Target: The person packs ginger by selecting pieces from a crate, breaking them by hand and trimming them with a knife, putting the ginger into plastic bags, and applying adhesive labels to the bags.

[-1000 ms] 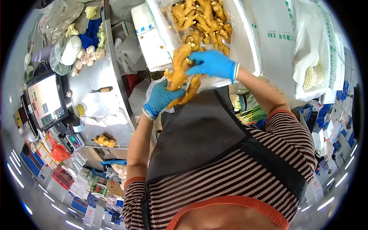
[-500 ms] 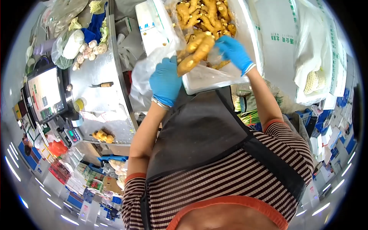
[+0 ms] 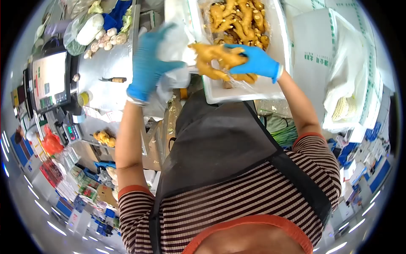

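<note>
A large piece of ginger (image 3: 211, 59) is in my right hand (image 3: 256, 61), which wears a blue glove and wraps its fingers over the ginger's right end. Below and behind it stands a white foam box (image 3: 237, 94), lined with clear plastic and holding more ginger (image 3: 239, 21). My left hand (image 3: 152, 61), also gloved in blue, is blurred by motion to the left of the box, with fingers and thumb spread apart. Thin clear plastic (image 3: 175, 78) lies beside and behind this hand; whether they touch is unclear.
On the metal counter at left are a knife (image 3: 113, 79), garlic bulbs (image 3: 105, 40), a roll of tape (image 3: 83, 98) and a small ginger piece (image 3: 104, 138). A screen (image 3: 49, 80) and a scale (image 3: 71, 132) stand further left. White foam boxes (image 3: 311, 63) are at right.
My left hand has moved left, away from the ginger, and its fingers have spread. My right hand has taken hold of the large ginger piece. The view has shifted slightly.
</note>
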A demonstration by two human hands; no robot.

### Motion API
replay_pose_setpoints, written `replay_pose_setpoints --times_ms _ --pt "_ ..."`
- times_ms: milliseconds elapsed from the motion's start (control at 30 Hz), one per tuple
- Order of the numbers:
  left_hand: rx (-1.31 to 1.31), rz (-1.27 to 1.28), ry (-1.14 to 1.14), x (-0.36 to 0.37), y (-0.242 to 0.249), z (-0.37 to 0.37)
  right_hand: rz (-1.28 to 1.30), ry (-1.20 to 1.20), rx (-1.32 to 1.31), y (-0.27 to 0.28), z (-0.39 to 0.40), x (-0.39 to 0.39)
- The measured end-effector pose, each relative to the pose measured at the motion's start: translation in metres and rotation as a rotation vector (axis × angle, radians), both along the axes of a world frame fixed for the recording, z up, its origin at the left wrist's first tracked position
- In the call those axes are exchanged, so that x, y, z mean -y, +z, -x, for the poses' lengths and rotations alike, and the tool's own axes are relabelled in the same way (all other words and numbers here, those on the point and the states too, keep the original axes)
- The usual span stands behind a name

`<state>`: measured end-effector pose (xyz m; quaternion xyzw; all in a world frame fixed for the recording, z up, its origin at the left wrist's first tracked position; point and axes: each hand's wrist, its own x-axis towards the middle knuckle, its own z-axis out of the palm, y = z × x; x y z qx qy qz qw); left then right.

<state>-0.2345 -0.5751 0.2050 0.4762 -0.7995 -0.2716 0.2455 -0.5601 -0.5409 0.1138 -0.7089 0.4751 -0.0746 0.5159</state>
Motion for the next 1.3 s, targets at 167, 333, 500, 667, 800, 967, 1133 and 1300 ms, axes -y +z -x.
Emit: replay_pose_setpoints --times_ms 167,333,500,667,800,967,1133,1300 --pt "-0.354 -0.347 0.361 0.001 -0.023 -0.097 -0.482 -0.388 0.392 0.004 0.018 -0.008" --pt "-0.543 -0.254 0.898 -0.036 -0.068 -0.097 -0.9 -0.23 0.756 0.017 -0.024 0.001" --pt "-0.124 0.005 1.167 -0.076 -0.061 -0.1 -1.241 0.09 0.668 0.019 -0.111 0.003" --pt "0.088 -0.173 1.165 -0.172 -0.007 -0.1 -1.285 -0.207 0.63 -0.002 -0.227 -0.016" --pt "0.082 -0.289 1.117 -0.273 -0.033 -0.102 -1.316 -0.151 0.846 -0.054 -0.314 -0.047" --pt "-0.139 -0.327 1.556 -0.389 -0.055 -0.165 -1.332 -0.059 0.665 -0.031 -0.433 -0.132" --pt "-0.133 -0.245 1.329 -0.466 0.002 -0.195 -0.82 0.59 0.594 -0.059 -0.549 -0.252" --pt "-0.53 -0.192 1.744 -0.561 -0.003 -0.326 -1.6 0.198 0.335 -0.107 -0.667 -0.404"
